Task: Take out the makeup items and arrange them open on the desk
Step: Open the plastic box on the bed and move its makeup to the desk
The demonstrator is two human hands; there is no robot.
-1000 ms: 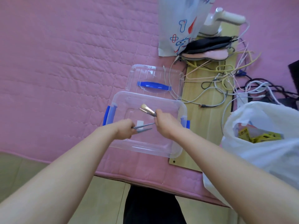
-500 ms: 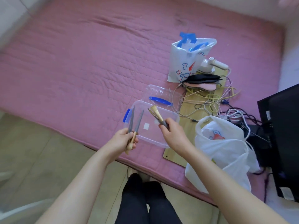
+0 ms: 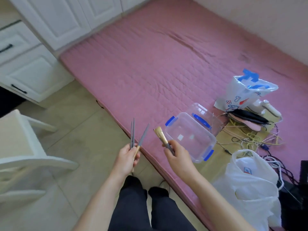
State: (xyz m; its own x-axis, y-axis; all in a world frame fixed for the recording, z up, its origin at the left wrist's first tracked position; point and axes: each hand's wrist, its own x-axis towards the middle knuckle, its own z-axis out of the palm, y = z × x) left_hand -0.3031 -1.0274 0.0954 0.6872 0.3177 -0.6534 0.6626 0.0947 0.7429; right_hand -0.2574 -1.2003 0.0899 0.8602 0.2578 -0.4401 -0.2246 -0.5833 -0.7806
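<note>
Now both hands are loaded and off the bed: the left hand [image 3: 127, 158] has its fingers wrapped around a small bundle of slim makeup brushes [image 3: 139, 139], their grey handles fanning up toward twelve and one o'clock, while the right hand [image 3: 177, 155] pinches a stubbier gold-ferruled brush [image 3: 161, 136], bristle end tilted up toward eleven o'clock. Off at two o'clock from the right hand, the clear storage box [image 3: 191, 135] with blue latches sits on the pink mattress [image 3: 150, 64], and it looks emptied, with its lid [image 3: 202, 117] lying just behind it. So the taking-out step seems finished for these brushes, and this reads as the carry, with the arranging not yet begun. No bench top is plainly in sight; a white chair [image 3: 25, 147] sits at nine o'clock and white drawers [image 3: 25, 67] at ten o'clock, so the desk is probably somewhere that way. Next move, by my reckoning: turn toward that side, find the surface, then lay the brushes down one by one, spread apart rather than dropped in a bundle, since thin handles will roll.
</note>
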